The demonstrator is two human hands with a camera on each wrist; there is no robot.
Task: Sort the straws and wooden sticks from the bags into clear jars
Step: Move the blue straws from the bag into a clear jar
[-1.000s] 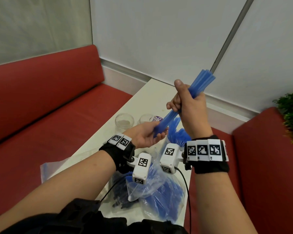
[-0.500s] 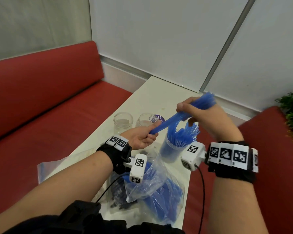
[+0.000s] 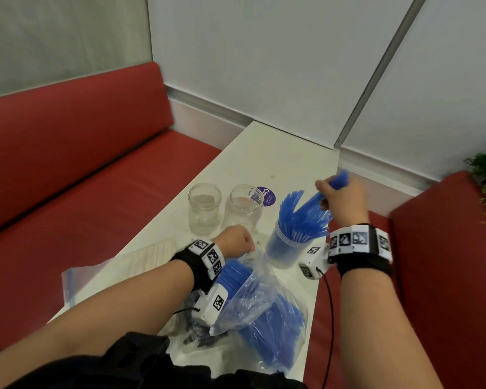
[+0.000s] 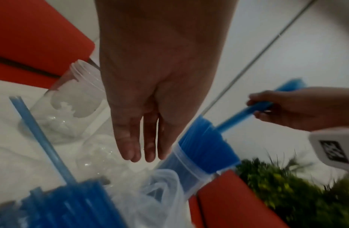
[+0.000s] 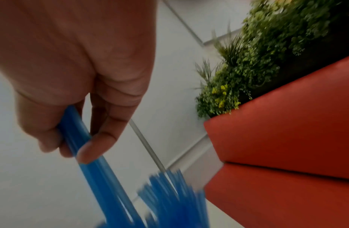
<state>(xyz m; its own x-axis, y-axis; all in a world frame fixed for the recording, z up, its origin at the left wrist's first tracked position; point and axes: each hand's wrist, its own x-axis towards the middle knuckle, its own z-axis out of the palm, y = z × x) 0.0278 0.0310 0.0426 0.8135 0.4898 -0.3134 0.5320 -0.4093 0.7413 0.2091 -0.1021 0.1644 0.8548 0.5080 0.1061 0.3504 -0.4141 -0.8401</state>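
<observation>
Right hand [image 3: 341,200] pinches a bundle of blue straws [image 3: 314,202], its lower ends entering the already crowded straw jar [image 3: 288,248] at the table's right edge. Left hand [image 4: 150,108] hangs open, fingers straight, over the straw bag [image 3: 264,304]. Forcing them in could tip the jar.

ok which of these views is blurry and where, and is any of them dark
Right wrist view: heaviest motion blur, smearing the bundle of straws below the right hand. Left wrist view: the plant and bag of straws near the lower edge streak, while the left hand is fairly sharp. Head view: mostly crisp, evenly lit. None is dark.
</observation>
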